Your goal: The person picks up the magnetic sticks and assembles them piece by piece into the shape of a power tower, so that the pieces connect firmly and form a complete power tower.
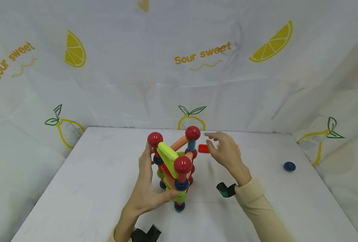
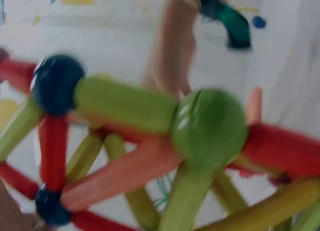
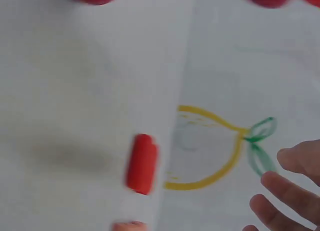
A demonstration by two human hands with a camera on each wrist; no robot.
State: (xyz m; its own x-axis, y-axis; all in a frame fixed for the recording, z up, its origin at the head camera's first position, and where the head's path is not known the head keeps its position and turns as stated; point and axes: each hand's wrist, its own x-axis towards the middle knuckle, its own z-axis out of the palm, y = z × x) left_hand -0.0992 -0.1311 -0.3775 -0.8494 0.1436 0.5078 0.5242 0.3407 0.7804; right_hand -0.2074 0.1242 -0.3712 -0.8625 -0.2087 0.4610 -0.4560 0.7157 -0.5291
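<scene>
From the head view, the rod-and-ball tower [image 1: 176, 168] stands near the middle of the tabletop [image 1: 91, 174], a touch toward the near edge. The left hand [image 1: 147, 188] wraps it from the left side, fingers up along the rods and the thumb curled across the low green piece at the front, so that hand is clamped on the tower. The right hand [image 1: 225, 153] hangs just to the right of the tower's top, fingers loose and spread, gripping nothing, near the red top ball [image 1: 192, 133] but not touching it.

Behind that hand lies a red rod [image 1: 204, 148] toward the far edge, with an orange rod [image 1: 238, 149] mostly hidden by the fingers. A dark blue ball [image 1: 289, 166] sits alone near the right edge, well apart from everything.

Left wrist view takes us right inside the tower: a green ball [image 2: 210, 128] joins green and red rods, a dark blue ball [image 2: 56, 83] sits at the upper left, all blurred. The head view shows none of that joint. The hand itself barely shows here.

Right wrist view looks down on the red rod [image 3: 142, 163] lying flat, with relaxed fingertips [image 3: 287, 191] at the lower right and a lemon print on the cloth [image 3: 225, 56] behind.
</scene>
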